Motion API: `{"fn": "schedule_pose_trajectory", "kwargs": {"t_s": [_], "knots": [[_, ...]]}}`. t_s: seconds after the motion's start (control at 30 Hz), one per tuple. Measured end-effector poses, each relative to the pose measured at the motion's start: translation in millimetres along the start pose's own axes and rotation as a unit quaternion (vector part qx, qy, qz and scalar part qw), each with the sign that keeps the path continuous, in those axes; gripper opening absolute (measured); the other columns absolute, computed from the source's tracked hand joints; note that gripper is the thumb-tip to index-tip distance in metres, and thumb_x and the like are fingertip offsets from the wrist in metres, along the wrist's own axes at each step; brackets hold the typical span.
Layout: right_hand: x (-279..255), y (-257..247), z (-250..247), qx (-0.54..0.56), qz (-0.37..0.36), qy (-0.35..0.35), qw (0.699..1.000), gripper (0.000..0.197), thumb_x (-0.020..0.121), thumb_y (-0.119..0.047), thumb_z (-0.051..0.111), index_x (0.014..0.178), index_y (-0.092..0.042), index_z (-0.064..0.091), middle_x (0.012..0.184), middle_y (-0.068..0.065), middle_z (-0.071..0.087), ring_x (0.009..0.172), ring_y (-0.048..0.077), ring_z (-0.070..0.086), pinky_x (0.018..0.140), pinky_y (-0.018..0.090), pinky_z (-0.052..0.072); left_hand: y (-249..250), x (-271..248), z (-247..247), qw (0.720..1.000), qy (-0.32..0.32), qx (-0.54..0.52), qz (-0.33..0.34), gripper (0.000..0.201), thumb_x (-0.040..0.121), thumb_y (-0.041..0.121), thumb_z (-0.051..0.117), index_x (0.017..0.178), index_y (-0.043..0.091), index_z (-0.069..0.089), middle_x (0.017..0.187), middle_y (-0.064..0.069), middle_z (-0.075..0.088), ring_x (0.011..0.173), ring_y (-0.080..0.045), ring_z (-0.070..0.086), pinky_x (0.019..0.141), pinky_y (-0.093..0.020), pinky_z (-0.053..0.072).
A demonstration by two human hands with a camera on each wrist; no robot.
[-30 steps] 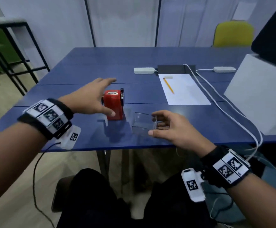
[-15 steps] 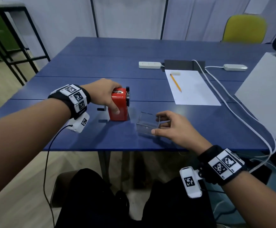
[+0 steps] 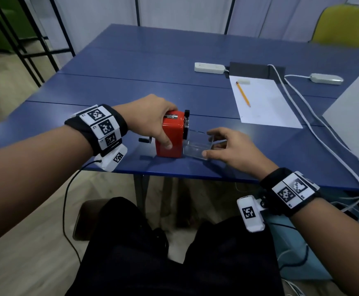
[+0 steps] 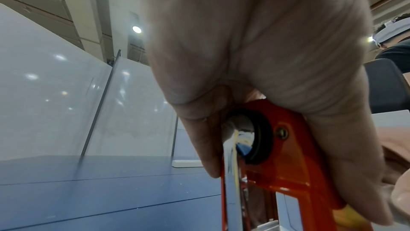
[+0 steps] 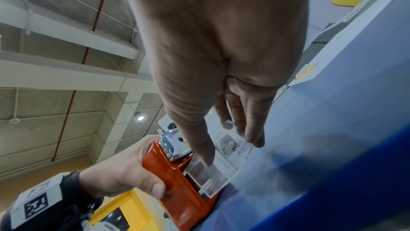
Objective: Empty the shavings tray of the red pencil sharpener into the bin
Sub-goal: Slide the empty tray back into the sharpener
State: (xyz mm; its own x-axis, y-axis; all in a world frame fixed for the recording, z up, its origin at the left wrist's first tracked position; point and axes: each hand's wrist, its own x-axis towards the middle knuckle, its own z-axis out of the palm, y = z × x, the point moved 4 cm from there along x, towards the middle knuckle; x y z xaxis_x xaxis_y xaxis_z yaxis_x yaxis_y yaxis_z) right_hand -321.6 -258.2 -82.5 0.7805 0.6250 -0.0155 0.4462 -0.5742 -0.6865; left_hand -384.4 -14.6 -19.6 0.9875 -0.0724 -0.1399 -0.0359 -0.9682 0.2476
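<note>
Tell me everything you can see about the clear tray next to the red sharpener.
The clear tray is a small see-through plastic box, open on top and apparently empty. It sits on the blue table, one end against the front of the red pencil sharpener, seemingly entering its slot. The right hand pinches it, thumb on the near wall, fingers on the far one. The left hand grips only the sharpener.

One red pencil sharpener [image 3: 171, 135], one clear shavings tray [image 3: 197, 146], one pencil [image 3: 243, 94], one paper sheet [image 3: 264, 103], two white power strips [image 3: 209, 67].
</note>
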Motion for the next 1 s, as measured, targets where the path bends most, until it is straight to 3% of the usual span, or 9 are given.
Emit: {"fn": "schedule_pose_trajectory", "kwargs": {"t_s": [0.1,0.23,0.33,0.43,0.67,0.83,1.0], "knots": [[3.0,-3.4,1.9,-0.011,-0.008,-0.003,1.000,0.071,0.082,-0.035,0.093,0.145,-0.019,0.063,0.129,-0.005,0.071,0.097,0.000,0.069,0.086,0.009,0.052,-0.3,0.8,1.4,1.000,0.000,-0.004,0.004,0.082,0.054,0.063,0.096,0.119,0.026,0.063,0.100,0.008,0.073,0.087,-0.013,0.070,0.079,-0.037,0.062],[5.6,-6.5,1.0,-0.018,-0.008,-0.006,1.000,0.070,0.083,-0.033,0.093,0.145,-0.018,0.063,0.131,-0.003,0.072,0.106,0.013,0.073,0.098,0.026,0.058,-1.7,1.2,1.3,1.000,0.000,-0.009,0.002,0.082,0.055,0.062,0.096,0.120,0.025,0.064,0.101,0.007,0.073,0.089,-0.015,0.071,0.080,-0.039,0.062],[8.6,-7.9,-2.5,-0.019,-0.009,-0.007,1.000,0.069,0.082,-0.034,0.093,0.143,-0.020,0.064,0.130,-0.003,0.073,0.103,0.009,0.074,0.096,0.026,0.058,-2.4,1.9,1.8,1.000,0.001,-0.007,0.000,0.079,0.054,0.063,0.096,0.116,0.025,0.064,0.098,0.008,0.073,0.087,-0.014,0.070,0.079,-0.040,0.063],[10.1,-11.5,-5.9,-0.025,-0.013,-0.007,1.000,0.068,0.080,-0.036,0.094,0.140,-0.021,0.067,0.126,-0.004,0.074,0.101,0.010,0.075,0.098,0.034,0.061,-2.5,2.4,2.9,1.000,0.003,-0.004,-0.001,0.081,0.054,0.064,0.095,0.118,0.025,0.064,0.100,0.007,0.073,0.088,-0.016,0.071,0.080,-0.040,0.063],[10.1,-15.0,-2.0,-0.029,-0.020,-0.021,0.999,0.069,0.075,-0.043,0.097,0.135,-0.023,0.070,0.118,-0.007,0.076,0.093,0.004,0.077,0.092,0.028,0.062,-1.7,2.2,2.7,1.000,0.005,0.002,-0.001,0.082,0.055,0.062,0.096,0.119,0.024,0.064,0.100,0.006,0.074,0.087,-0.016,0.071,0.078,-0.037,0.062],[15.1,-13.5,-5.1,-0.011,-0.022,-0.063,0.998,0.070,0.077,-0.035,0.096,0.139,-0.020,0.068,0.124,-0.003,0.076,0.104,0.012,0.077,0.102,0.040,0.061,-1.8,2.0,1.7,1.000,0.006,0.005,-0.002,0.081,0.054,0.062,0.096,0.118,0.024,0.064,0.098,0.007,0.072,0.087,-0.016,0.070,0.074,-0.033,0.059],[25.6,-22.2,-0.8,-0.024,-0.037,-0.093,0.995,0.071,0.080,-0.032,0.095,0.143,-0.020,0.065,0.130,-0.001,0.074,0.108,0.012,0.076,0.103,0.038,0.060,-0.6,3.7,3.2,1.000,-0.002,0.008,0.003,0.086,0.054,0.063,0.096,0.123,0.025,0.063,0.103,0.006,0.073,0.089,-0.016,0.071,0.080,-0.037,0.062]]}}
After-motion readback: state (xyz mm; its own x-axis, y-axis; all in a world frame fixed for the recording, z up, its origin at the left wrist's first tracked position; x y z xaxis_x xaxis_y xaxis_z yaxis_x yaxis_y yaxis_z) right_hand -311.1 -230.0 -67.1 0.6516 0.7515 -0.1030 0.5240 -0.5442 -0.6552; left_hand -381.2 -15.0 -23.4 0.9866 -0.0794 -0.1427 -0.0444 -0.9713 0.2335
